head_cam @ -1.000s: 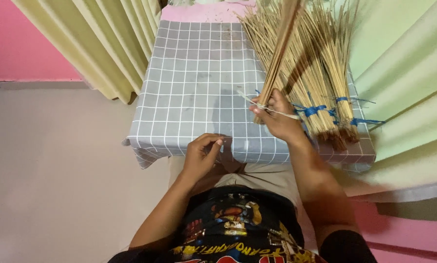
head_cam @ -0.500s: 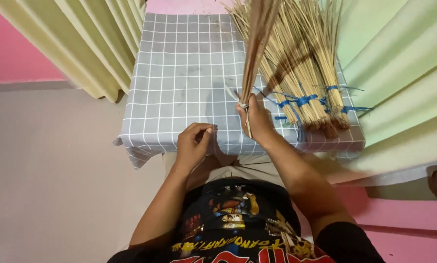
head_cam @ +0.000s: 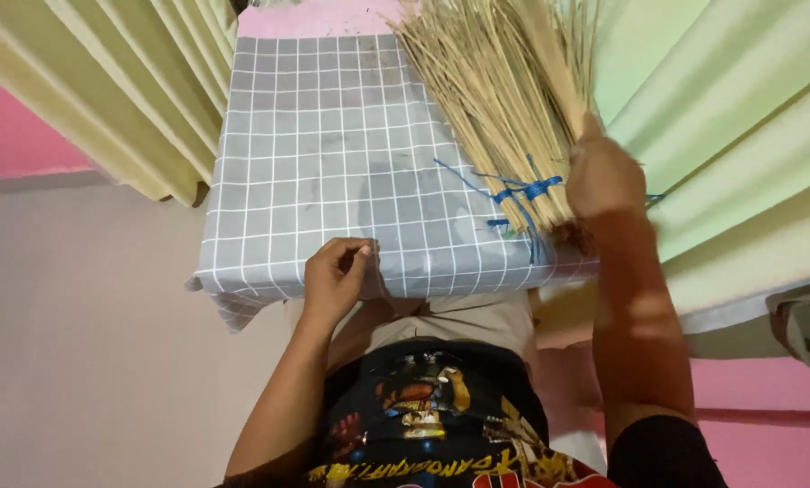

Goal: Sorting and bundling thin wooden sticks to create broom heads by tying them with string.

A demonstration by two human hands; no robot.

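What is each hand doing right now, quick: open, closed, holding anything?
Left hand: fingers curled shut, pinching at the near edge of the grey checked tablecloth.
Right hand: on the bundled broom sticks; grip cannot be told.

two hands [head_cam: 337, 276], one tied stick pile [head_cam: 495, 108], one table [head_cam: 314, 163].

Left hand [head_cam: 334, 276]: forearm extended forward from the lower frame, wrist straight, fingers curled inward with thumb and fingertips pinched together (closed posture). Right hand [head_cam: 603, 176]: arm stretched further forward and out to the right, elbow nearly straight, back of the hand facing the camera, fingers bent downward and hidden from view; grip state cannot be determined
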